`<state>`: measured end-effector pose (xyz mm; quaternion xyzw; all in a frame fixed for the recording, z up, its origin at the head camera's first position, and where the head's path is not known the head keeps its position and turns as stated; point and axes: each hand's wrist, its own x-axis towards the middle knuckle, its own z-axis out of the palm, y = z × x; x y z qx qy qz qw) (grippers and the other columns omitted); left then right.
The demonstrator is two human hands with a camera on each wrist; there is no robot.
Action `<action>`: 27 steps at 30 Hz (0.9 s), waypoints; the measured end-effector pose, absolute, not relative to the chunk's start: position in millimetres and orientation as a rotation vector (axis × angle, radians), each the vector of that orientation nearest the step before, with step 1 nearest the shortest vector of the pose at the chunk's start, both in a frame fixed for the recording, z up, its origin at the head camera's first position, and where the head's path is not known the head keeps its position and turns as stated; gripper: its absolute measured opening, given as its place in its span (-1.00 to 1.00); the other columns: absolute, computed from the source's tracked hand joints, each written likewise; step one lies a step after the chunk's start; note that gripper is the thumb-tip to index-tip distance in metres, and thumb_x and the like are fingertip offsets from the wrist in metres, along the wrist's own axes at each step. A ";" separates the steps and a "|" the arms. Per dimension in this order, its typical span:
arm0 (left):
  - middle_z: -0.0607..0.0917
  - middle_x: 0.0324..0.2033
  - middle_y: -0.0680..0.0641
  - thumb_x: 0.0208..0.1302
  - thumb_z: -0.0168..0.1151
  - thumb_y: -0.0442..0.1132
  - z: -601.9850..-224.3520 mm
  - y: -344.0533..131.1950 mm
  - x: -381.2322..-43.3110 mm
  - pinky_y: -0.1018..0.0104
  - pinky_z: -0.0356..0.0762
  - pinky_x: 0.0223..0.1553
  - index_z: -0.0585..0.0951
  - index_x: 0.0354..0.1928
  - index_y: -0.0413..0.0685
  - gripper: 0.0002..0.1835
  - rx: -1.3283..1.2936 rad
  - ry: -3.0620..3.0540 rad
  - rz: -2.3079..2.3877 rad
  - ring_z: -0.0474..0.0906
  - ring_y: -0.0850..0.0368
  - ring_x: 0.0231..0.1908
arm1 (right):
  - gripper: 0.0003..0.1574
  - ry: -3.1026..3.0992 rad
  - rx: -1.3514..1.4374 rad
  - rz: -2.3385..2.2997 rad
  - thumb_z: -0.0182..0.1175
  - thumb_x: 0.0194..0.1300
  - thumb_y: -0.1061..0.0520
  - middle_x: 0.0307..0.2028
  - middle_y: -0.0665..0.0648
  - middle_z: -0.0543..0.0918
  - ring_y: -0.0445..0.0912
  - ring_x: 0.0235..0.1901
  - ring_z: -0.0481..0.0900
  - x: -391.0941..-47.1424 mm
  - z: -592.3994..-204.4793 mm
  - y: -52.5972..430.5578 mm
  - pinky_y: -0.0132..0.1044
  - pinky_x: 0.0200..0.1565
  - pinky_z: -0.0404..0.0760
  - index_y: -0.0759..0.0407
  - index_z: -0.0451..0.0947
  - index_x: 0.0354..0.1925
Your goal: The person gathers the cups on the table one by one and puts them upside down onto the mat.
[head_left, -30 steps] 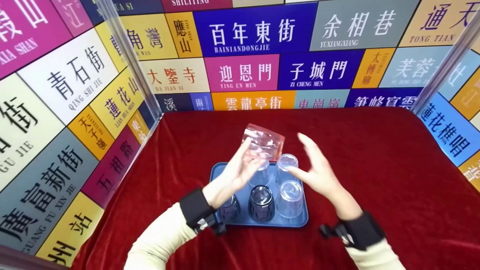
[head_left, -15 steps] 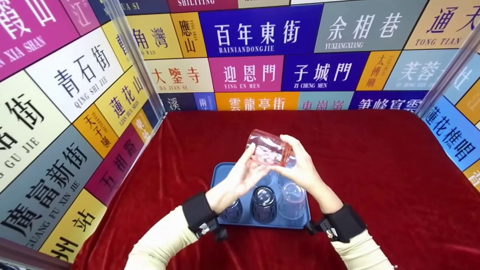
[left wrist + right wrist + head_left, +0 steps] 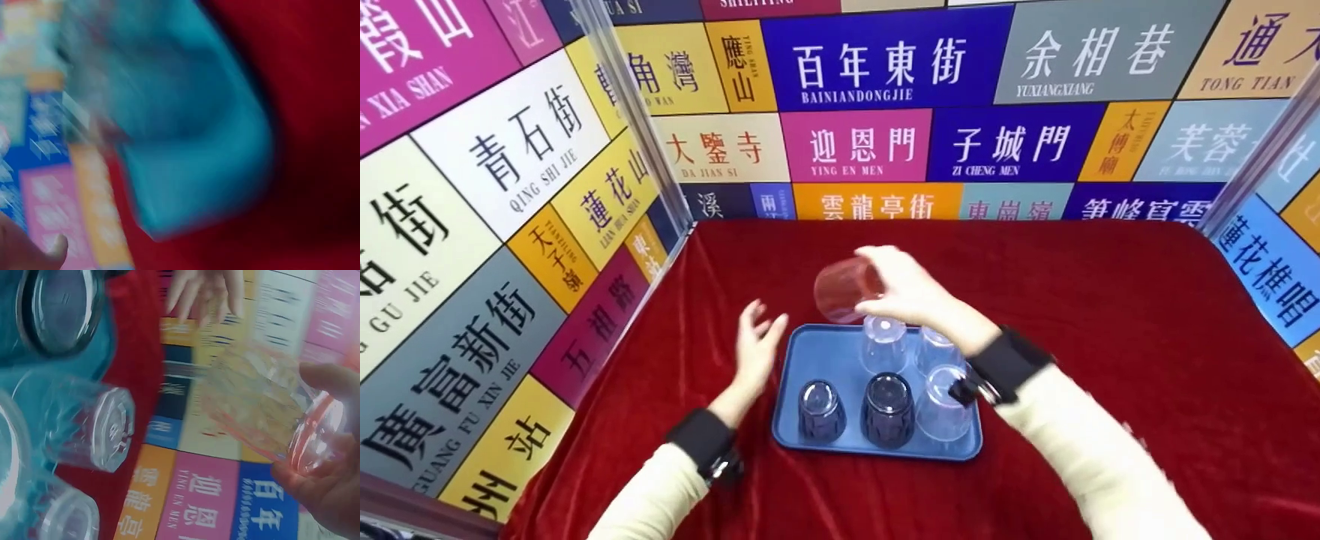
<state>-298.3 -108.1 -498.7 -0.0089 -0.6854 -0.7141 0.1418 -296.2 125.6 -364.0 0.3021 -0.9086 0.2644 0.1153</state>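
Observation:
My right hand (image 3: 911,289) grips a clear reddish-pink cup (image 3: 844,289) near one end, the cup lying sideways above the back edge of the blue tray (image 3: 821,345). In the right wrist view, thumb and fingers wrap round the end of the pink cup (image 3: 259,405), and its other end points away from the palm. My left hand (image 3: 756,345) is off the tray's left side with loosely bent fingers and nothing in it. Upside down on the tray stand two dark cups, one at front left (image 3: 821,412) and one at front middle (image 3: 888,411), plus clear cups (image 3: 883,345).
A clear cup (image 3: 943,405) sits at the tray's front right, partly behind the right wrist strap. Red velvet cloth (image 3: 1110,337) covers the table. Behind and to the left rise walls (image 3: 885,60) of coloured street-name signs. The left wrist view is blurred.
Both hands were on the pink cup half a second ago. The left hand has let go and moved left and down. The right hand has carried the cup leftward.

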 end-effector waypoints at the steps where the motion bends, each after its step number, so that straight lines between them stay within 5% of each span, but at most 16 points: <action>1: 0.26 0.03 -0.28 0.02 0.12 -0.16 -495.2 -115.9 -290.3 0.05 0.27 -0.08 0.16 0.12 -0.21 -0.38 0.016 -2.078 -1.932 0.27 -0.21 -0.06 | -0.12 -2.704 0.938 0.678 0.28 -0.27 -0.07 -0.08 0.19 0.39 0.01 -0.09 0.31 -301.5 -364.3 119.3 -0.12 -0.03 0.27 0.20 0.24 0.04; 7: 0.27 0.00 -0.37 -0.01 0.10 -0.38 -506.9 -154.1 -272.9 0.00 0.26 -0.07 0.20 0.07 -0.32 -0.45 0.108 -2.467 -1.602 0.29 -0.33 -0.09 | -0.21 -2.969 1.043 0.267 0.28 -0.28 -0.01 -0.19 0.18 0.39 0.04 -0.19 0.32 -319.1 -375.7 78.8 -0.17 -0.18 0.37 0.17 0.27 -0.02; 14: 0.26 0.03 -0.32 -0.04 0.11 -0.32 -511.4 -164.7 -269.8 0.04 0.12 0.02 0.23 0.06 -0.30 -0.44 0.160 -2.677 -1.364 0.14 -0.23 0.03 | -0.29 -3.189 1.095 -0.097 0.30 -0.40 0.07 -0.25 0.16 0.40 0.03 -0.24 0.36 -321.7 -407.3 45.8 -0.17 -0.33 0.42 0.12 0.33 -0.14; 27: 0.22 0.07 -0.28 -0.15 0.21 -0.31 -515.6 -163.9 -258.2 0.02 0.03 0.06 0.25 0.07 -0.26 -0.36 0.210 -2.713 -1.411 0.07 -0.21 0.06 | -0.32 -3.251 1.055 -0.213 0.36 -0.34 0.07 -0.20 0.12 0.43 -0.01 -0.20 0.40 -310.1 -424.2 36.0 -0.21 -0.22 0.42 0.10 0.34 -0.15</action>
